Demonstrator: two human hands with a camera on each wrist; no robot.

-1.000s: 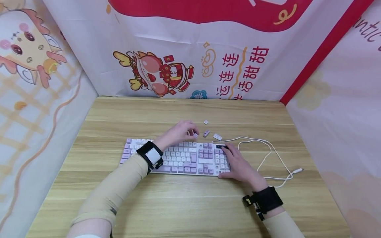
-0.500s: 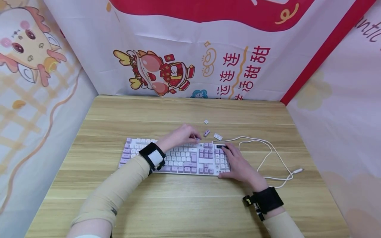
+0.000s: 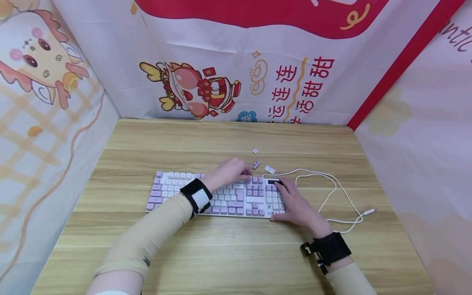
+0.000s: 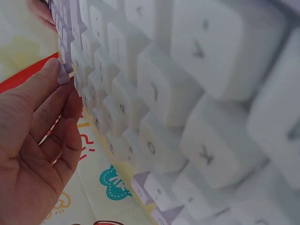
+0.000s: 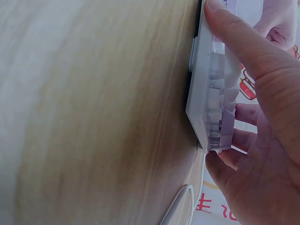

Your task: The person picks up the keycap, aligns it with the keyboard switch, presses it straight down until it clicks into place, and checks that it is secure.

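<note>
A white and purple keyboard (image 3: 228, 197) lies across the wooden table. My left hand (image 3: 230, 171) reaches over its back edge. In the left wrist view, its thumb and index finger pinch a small purple keycap (image 4: 62, 73) right at the row of keys there. At the keyboard's right end, my right hand (image 3: 296, 207) grips it, thumb on the front edge and fingers over the number keys toward the back. Behind the keyboard lie a loose white keycap (image 3: 255, 151), a purple keycap (image 3: 256, 165) and a longer white keycap (image 3: 270, 169).
A white cable (image 3: 341, 188) leaves the keyboard's back edge and loops over the table (image 3: 236, 254) on the right, ending in a plug (image 3: 368, 212). Printed cloth (image 3: 221, 45) hangs behind the table and along both sides.
My left hand has come down and slightly right with the keycap, from behind the keyboard to its back row. The right hand has stayed in place.
</note>
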